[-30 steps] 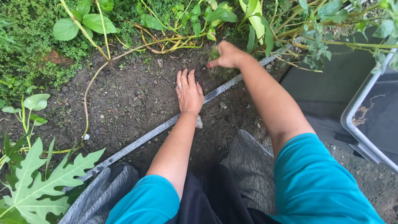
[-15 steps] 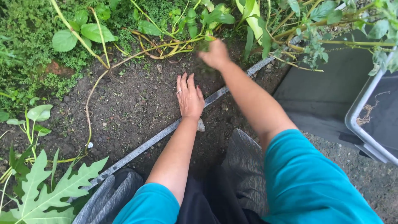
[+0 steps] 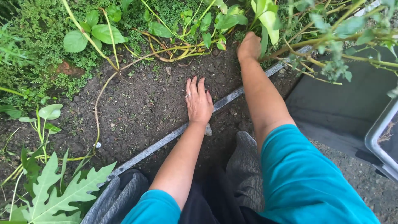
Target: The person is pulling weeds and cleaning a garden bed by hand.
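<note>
Among the leafy stems (image 3: 232, 25) at the bed's edge, the right hand (image 3: 248, 46) is curled – whether it grips anything cannot be told; the left hand (image 3: 199, 101) lies flat, fingers spread, on soil (image 3: 137, 108) – weeding step, likely needing a firm pull.

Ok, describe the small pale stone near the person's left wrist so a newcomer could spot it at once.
Start at the grey metal edging strip that runs diagonally across the dark soil. Follow it to the left hand pressed flat on the ground. The stone lies just beside that wrist, a light grey lump, paler than the surrounding soil.
</note>
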